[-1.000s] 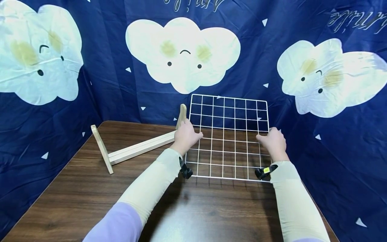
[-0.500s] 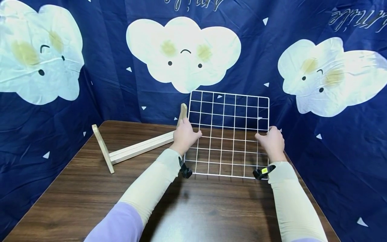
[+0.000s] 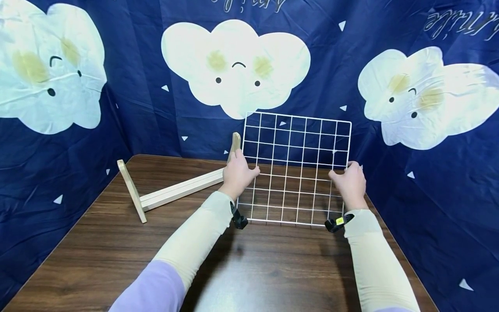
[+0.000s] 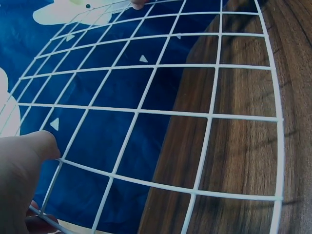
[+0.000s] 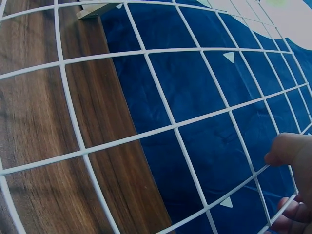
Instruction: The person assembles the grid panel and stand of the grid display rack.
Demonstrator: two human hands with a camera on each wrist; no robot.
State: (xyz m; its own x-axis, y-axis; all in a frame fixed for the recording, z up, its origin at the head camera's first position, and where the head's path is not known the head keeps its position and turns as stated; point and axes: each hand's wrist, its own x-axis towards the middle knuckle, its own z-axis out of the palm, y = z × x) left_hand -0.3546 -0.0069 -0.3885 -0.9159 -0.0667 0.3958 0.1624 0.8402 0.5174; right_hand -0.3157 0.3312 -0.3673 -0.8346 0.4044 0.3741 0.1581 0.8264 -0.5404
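A white wire grid panel [image 3: 288, 174] stands tilted back over the table in the head view, its upper part in front of the blue cloth. My left hand [image 3: 238, 174] grips its left edge, thumb laid over the wires on the near side. On the opposite edge my right hand [image 3: 349, 184] holds it the same way. In the left wrist view the thumb [image 4: 46, 144] presses near a wire crossing while fingertips curl behind the edge. The right wrist view shows the right thumb [image 5: 285, 148] over a wire and fingers curled round the outer edge.
A pale wooden stand [image 3: 183, 189] with two upright end pieces is on the table's left side, its right end partly behind my left hand. Blue cloth [image 3: 144, 108] with white clouds hangs around the brown wooden table [image 3: 253, 268].
The grid panel's top edge has risen and its bottom edge has moved slightly away, so it stands steeper. Both hands keep their hold, the right shifting slightly left.
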